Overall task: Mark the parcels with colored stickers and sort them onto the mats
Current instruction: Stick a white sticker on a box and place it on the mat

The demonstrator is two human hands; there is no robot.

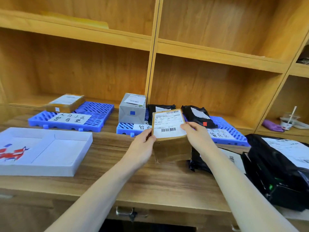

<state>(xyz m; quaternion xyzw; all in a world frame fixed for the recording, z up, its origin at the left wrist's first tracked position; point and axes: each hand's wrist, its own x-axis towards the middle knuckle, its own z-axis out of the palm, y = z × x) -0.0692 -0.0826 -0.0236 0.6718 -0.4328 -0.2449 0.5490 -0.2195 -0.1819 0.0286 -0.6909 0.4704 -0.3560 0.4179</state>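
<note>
Brown cardboard parcel with white shipping label (169, 131): held above the wooden counter (117, 164), my left hand (143, 144) and right hand (197, 133) gripping opposite edges. No sticker visible on it; risk judged: sorting unmarked onto a blue plastic mat (93, 113).

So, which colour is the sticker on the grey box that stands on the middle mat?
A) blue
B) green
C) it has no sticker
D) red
A: a small blue square sticker shows on the front face of the grey box, which stands on the middle blue mat.
</note>
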